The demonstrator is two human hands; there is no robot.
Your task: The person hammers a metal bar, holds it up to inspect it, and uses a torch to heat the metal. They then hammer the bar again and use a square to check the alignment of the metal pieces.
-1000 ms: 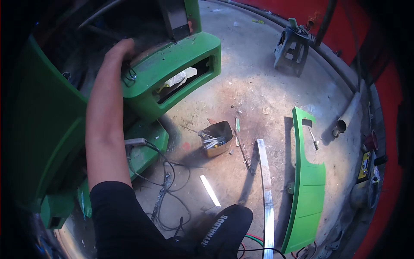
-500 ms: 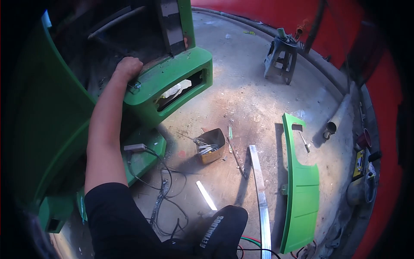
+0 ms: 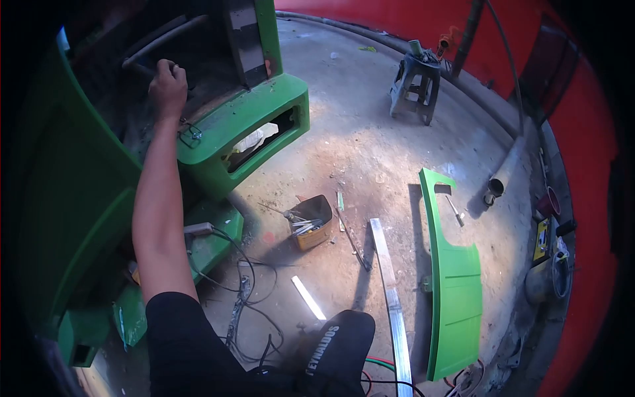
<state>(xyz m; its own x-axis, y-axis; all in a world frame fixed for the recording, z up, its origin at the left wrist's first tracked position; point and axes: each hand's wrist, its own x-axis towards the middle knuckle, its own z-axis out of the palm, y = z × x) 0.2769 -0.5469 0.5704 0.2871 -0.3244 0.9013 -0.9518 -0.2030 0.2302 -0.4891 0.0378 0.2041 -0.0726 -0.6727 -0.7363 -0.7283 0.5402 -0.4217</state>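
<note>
Evidently the left hand [image 3: 169,92] is raised inside the dark opening of the green vehicle cab [image 3: 89,205], just below a pale curved bar [image 3: 165,41] and apart from it. Its fingers are curled, but I cannot tell whether this grip is closed on anything. The cab fills the left side of the view, and its box-shaped step [image 3: 241,109], with a slot cut through the front, juts out to the right of the forearm. A bent wire [image 3: 190,136] lies on the step's near end, beside the wrist. Lower down, a grey cable [image 3: 248,255] loops from the green ledge onto the concrete floor [image 3: 350,149]. There, a cut-off plastic container [image 3: 314,239] holds thin rods, a long metal bar [image 3: 390,284] lies farther right, and a green body panel [image 3: 456,298] is beside that.
</note>
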